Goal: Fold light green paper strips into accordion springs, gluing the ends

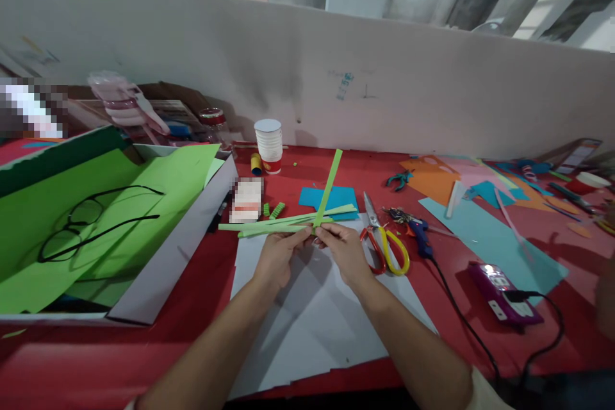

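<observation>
A light green paper strip (329, 186) stands up and away from my fingertips. My left hand (283, 254) pinches its lower end from the left. My right hand (343, 248) pinches at the same spot, and the fingertips of both hands nearly meet. More green strips (262, 229) lie just beyond my hands, over white paper (307, 333) and a blue paper piece (307, 195). Scissors (385, 240) with red and yellow handles lie beside my right hand. Two small folded green pieces (277, 210) rest behind the strips.
At the left, a white box (187, 256) holds green sheets and black glasses (77, 230). Paper cups (269, 144) stand at the back. Rightward lie a blue glue gun (421, 237) with its cord, teal pliers (398, 180), a purple device (504, 298) and coloured paper (494, 243).
</observation>
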The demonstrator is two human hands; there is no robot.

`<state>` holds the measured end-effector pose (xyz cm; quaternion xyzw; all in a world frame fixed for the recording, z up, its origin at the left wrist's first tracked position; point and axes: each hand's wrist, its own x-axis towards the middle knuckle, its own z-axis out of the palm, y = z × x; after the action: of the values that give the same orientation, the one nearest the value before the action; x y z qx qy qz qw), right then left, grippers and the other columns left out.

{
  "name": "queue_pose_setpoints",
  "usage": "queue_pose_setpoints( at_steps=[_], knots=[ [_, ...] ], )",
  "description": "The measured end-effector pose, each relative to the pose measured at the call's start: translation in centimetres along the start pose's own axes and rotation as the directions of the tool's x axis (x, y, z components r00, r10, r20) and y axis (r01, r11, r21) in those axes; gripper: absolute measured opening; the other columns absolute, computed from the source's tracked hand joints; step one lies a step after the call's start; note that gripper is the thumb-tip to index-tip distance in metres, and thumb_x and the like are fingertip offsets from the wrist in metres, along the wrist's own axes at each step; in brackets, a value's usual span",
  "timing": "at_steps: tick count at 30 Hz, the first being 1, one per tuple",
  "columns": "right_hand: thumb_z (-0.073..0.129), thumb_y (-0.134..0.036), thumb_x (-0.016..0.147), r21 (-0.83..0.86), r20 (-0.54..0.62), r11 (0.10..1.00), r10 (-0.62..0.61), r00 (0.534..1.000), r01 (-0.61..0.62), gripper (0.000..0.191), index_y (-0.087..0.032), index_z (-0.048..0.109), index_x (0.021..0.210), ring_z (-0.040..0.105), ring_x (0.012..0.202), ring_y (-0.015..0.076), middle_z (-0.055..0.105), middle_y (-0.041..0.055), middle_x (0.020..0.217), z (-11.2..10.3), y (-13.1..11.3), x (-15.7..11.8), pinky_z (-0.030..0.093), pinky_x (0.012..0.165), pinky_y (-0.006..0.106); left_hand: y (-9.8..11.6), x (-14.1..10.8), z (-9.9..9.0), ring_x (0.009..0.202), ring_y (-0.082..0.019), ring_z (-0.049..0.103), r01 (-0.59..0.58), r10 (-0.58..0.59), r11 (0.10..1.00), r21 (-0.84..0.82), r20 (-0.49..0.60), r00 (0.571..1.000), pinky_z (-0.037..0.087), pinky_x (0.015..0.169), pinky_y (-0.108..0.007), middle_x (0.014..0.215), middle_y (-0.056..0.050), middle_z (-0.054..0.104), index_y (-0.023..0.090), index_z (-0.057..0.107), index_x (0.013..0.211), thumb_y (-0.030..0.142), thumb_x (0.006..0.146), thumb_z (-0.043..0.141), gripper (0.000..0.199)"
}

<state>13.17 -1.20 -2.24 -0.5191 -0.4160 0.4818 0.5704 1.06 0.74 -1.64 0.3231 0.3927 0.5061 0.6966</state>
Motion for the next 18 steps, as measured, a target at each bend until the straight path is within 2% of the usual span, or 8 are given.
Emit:
queue_pose_setpoints(
  at_steps=[6,10,14,18],
  knots=[
    [0.065,-0.03,0.07,-0.001,0.0,1.0,-0.011,1.0,0.011,0.015,-0.019,0.073,0.078,0.055,0.059,0.0132,0.064,-0.0002,0.063,0.13,-0.01,-0.09,0.046,0.059,0.026,0.1,-0.02,0.03,0.063,-0.011,0.059,0.04,-0.039,0.998,-0.039,0.029,0.999,0.045,0.063,-0.023,0.071,-0.003,0.069,0.014,0.071,0.073,0.023,0.056,0.08,0.021],
    [0.068,-0.03,0.067,0.072,-0.049,0.997,-0.029,0.998,0.033,0.015,-0.019,0.07,0.077,0.057,0.061,0.0135,0.066,0.0001,0.068,0.39,-0.1,-0.18,0.048,0.058,0.026,-0.02,-0.11,-0.03,0.057,-0.01,0.055,0.064,-0.065,0.997,0.041,0.043,0.997,0.041,0.058,-0.022,0.066,-0.003,0.068,0.013,0.071,0.069,0.025,0.057,0.079,0.019],
    [0.068,-0.031,0.068,0.082,-0.045,0.996,-0.028,0.999,0.031,0.015,-0.019,0.067,0.076,0.058,0.058,0.0135,0.065,-0.0009,0.063,0.61,0.1,-0.37,0.048,0.058,0.027,-0.23,0.0,-0.27,0.062,-0.013,0.058,0.03,-0.034,0.998,0.06,0.075,0.997,0.043,0.063,-0.026,0.067,-0.004,0.069,0.014,0.071,0.07,0.027,0.06,0.077,0.017],
    [0.065,-0.034,0.071,0.006,-0.025,0.999,-0.044,0.999,0.044,0.017,-0.019,0.066,0.077,0.058,0.06,0.0141,0.065,0.0001,0.067,0.57,0.03,-0.56,0.047,0.058,0.027,-0.19,0.13,-0.42,0.064,-0.014,0.059,-0.03,0.027,0.997,0.07,0.035,0.999,0.043,0.067,-0.027,0.065,-0.003,0.069,0.015,0.072,0.067,0.025,0.058,0.077,0.015]
  ],
)
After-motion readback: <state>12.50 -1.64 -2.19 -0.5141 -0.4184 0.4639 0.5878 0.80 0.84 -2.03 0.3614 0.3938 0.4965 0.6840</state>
